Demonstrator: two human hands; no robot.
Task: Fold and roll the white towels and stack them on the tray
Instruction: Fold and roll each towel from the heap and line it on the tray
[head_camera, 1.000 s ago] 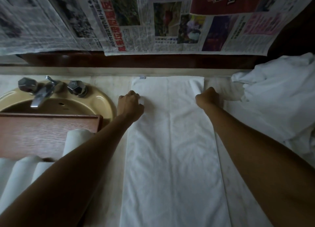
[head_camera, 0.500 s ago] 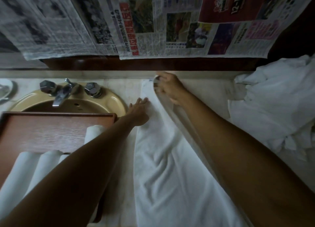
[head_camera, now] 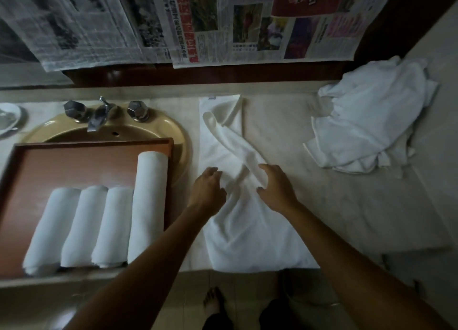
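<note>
A long white towel (head_camera: 235, 230) lies lengthwise on the counter, its near end at the front edge. Its far right part is folded diagonally over the middle in a loose, rumpled band. My left hand (head_camera: 207, 188) rests on the towel's left half with relaxed fingers. My right hand (head_camera: 275, 188) hovers at the near end of the folded band, fingers spread and curved, gripping nothing that I can see. The wooden tray (head_camera: 74, 166) sits at the left over the sink, with several rolled white towels (head_camera: 111, 223) side by side in it.
A heap of unfolded white towels (head_camera: 371, 121) lies at the back right of the counter. A yellow sink (head_camera: 158, 129) with a chrome faucet (head_camera: 99, 116) sits behind the tray. Newspaper sheets (head_camera: 223, 19) hang on the wall. A small dish (head_camera: 7, 119) is at far left.
My right hand carried the towel's far right corner across to the left, then let go. Both hands have drawn back toward me to the towel's middle. The view has pulled back and down.
</note>
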